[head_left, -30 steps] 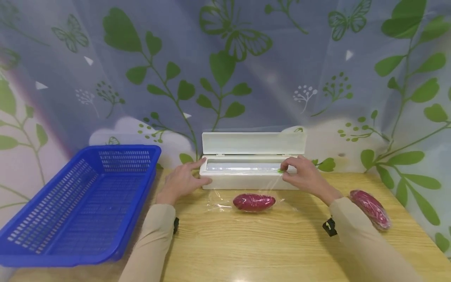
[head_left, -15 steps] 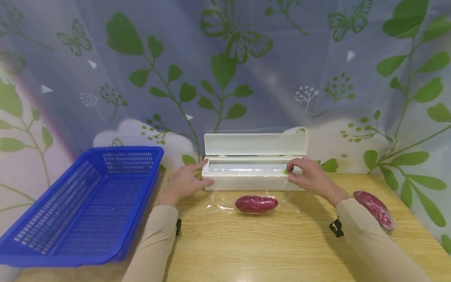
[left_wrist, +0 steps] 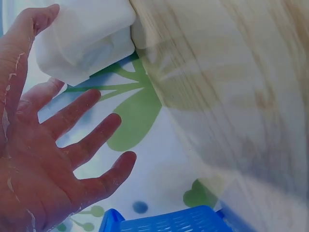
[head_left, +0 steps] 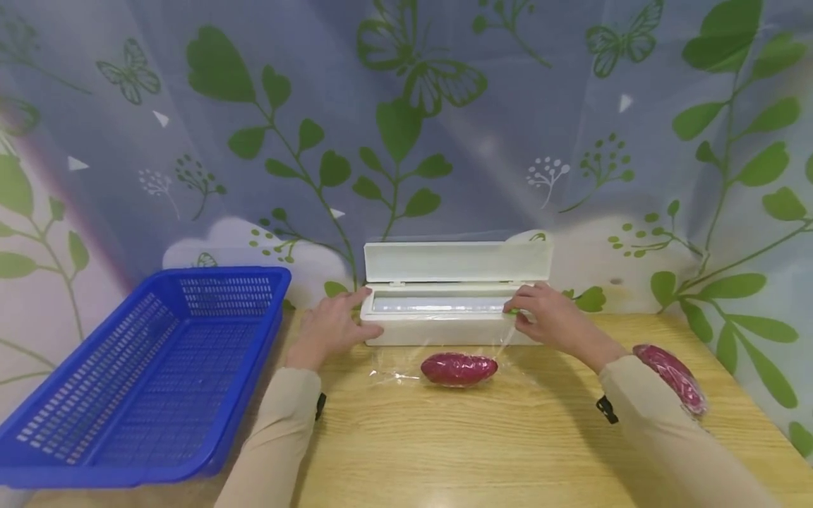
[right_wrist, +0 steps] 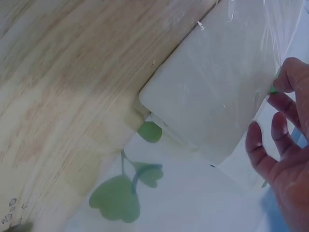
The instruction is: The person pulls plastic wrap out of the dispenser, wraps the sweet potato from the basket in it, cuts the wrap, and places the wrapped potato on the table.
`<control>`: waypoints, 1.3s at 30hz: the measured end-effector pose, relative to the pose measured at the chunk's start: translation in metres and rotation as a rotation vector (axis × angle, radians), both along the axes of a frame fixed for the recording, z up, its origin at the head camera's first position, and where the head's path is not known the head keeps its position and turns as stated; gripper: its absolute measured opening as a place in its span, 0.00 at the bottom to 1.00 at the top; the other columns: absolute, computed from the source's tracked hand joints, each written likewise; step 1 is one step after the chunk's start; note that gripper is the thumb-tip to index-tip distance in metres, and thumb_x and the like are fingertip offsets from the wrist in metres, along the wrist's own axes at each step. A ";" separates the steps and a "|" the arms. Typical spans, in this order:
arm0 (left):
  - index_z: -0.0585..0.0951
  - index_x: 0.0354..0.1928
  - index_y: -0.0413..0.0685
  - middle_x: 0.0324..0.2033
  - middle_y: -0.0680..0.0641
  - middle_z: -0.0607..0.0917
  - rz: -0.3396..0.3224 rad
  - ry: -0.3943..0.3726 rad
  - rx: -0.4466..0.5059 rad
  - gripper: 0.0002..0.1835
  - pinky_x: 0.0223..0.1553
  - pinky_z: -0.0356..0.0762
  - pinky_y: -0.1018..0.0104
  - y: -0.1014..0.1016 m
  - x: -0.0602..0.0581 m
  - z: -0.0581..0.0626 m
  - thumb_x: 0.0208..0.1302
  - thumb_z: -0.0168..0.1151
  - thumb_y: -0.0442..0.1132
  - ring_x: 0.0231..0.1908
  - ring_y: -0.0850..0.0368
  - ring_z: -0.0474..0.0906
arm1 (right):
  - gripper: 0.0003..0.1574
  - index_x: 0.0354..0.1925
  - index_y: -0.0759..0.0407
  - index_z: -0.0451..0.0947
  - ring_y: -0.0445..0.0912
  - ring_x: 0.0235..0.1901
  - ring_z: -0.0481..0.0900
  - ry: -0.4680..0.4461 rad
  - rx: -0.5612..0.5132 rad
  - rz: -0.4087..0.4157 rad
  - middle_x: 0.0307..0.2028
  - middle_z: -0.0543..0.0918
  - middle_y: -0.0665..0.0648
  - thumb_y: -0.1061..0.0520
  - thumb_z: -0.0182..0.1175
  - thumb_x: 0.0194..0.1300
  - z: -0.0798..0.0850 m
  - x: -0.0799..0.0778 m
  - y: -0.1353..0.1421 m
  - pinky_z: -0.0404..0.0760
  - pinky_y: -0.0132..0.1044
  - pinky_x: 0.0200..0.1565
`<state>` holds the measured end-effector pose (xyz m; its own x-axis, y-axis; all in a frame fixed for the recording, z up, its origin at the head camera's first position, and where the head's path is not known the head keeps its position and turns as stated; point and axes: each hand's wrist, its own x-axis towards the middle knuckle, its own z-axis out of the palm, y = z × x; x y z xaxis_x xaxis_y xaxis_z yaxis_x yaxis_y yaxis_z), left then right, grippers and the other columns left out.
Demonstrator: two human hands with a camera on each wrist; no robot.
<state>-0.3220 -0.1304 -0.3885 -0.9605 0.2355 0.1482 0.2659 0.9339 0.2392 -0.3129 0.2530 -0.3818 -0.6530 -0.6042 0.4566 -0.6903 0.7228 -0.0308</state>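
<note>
A white cling film dispenser stands at the back of the table, its lid raised. My left hand steadies its left end, thumb at the front and index finger on the top corner; in the left wrist view the other fingers are straight and spread. Near the right end, my right hand pinches a small green slider on the dispenser's top edge. Clear film runs down the front onto the table. A purple-red, sweet-potato-shaped piece lies on this film.
A blue plastic basket with slotted sides stands left of my left arm. Another purple-red piece, wrapped in film, lies beyond my right forearm. The patterned cloth hangs right behind the dispenser.
My right fingers have shifted slightly left and come down further over the green slider. The head view has shifted a little; the left hand, dispenser and purple-red pieces keep their places.
</note>
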 end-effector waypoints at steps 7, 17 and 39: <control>0.61 0.70 0.70 0.57 0.48 0.79 0.004 -0.020 -0.024 0.46 0.25 0.75 0.56 0.000 -0.001 0.002 0.48 0.58 0.73 0.30 0.52 0.76 | 0.16 0.39 0.54 0.84 0.47 0.38 0.76 -0.033 0.035 -0.054 0.36 0.84 0.51 0.68 0.62 0.51 0.004 0.005 0.006 0.79 0.38 0.36; 0.59 0.71 0.66 0.21 0.50 0.74 -0.013 -0.060 0.029 0.46 0.14 0.65 0.66 -0.003 0.001 0.003 0.50 0.61 0.70 0.15 0.60 0.61 | 0.16 0.36 0.54 0.84 0.44 0.32 0.72 0.084 -0.009 -0.090 0.36 0.85 0.54 0.68 0.62 0.48 -0.006 0.012 0.057 0.72 0.37 0.31; 0.67 0.66 0.57 0.62 0.42 0.73 -0.076 0.143 -0.016 0.30 0.41 0.80 0.45 0.008 0.042 0.024 0.63 0.55 0.57 0.47 0.41 0.81 | 0.15 0.45 0.51 0.82 0.41 0.41 0.77 0.225 -0.185 0.180 0.41 0.81 0.48 0.53 0.58 0.60 -0.026 0.091 0.020 0.76 0.26 0.42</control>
